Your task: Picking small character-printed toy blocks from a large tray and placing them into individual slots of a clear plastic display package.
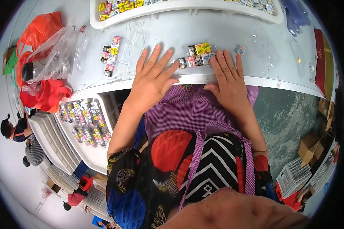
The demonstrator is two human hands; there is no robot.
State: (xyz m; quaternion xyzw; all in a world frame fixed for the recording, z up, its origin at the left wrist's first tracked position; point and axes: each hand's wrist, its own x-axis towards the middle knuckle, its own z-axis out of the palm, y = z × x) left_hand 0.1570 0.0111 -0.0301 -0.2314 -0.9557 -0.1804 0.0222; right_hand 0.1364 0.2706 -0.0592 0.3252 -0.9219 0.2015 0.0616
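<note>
Here, two flat hands (154, 76), (227, 74), eight small packets (198, 55) between.

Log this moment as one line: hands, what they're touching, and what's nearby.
left hand: flat on table, empty | right hand: flat, fingertips at small packets | nearby: second packet cluster, white tray, plastic bags

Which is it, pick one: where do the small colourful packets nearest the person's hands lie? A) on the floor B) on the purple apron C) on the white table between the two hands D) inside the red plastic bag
C: the small colourful packets lie in a cluster on the white table, between the left hand and the right hand, both flat.
</note>
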